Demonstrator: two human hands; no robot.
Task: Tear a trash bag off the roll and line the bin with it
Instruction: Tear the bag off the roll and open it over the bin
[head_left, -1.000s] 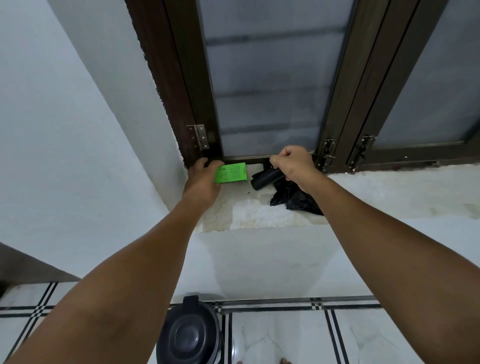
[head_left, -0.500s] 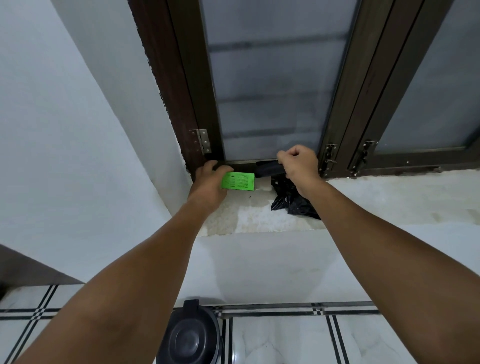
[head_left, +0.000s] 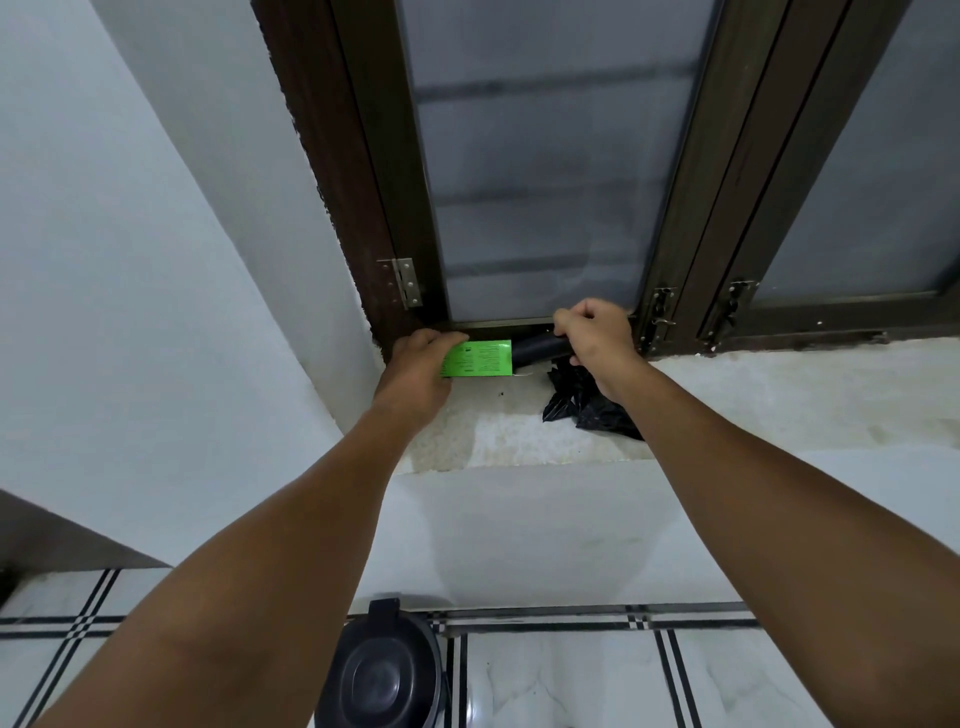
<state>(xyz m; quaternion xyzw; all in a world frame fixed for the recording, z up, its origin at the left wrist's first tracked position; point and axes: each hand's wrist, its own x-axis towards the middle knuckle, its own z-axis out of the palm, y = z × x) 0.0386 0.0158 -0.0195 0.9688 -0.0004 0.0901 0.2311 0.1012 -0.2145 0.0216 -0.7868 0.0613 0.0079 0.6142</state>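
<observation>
Since a moment ago I have brought the roll of trash bags (head_left: 537, 347) down level and slid its bare left end against the green label (head_left: 477, 358), which my left hand (head_left: 415, 371) has shifted a little to the right along the sill. The roll now lies with its long axis running left to right, parallel to the back edge of the window sill (head_left: 519, 431) and close under the bottom rail of the window frame (head_left: 498, 326). Its left end points at the label and touches it; its right end is hidden inside my right hand (head_left: 597, 338). That hand is curled tightly round the roll, knuckles up, thumb below. My left hand pinches the left end of the green label, fingers on top; I cannot tell where the thumb sits. The label is a flat card lying lengthwise in line with the roll.

A crumpled black bag (head_left: 582, 405) hangs from below my right hand and rests in a heap on the sill, toward its front edge, partly behind my right forearm.

Down on the tiled floor (head_left: 571, 675), by the foot of the wall, stands the dark bin (head_left: 384, 675) with its lid on.
</observation>
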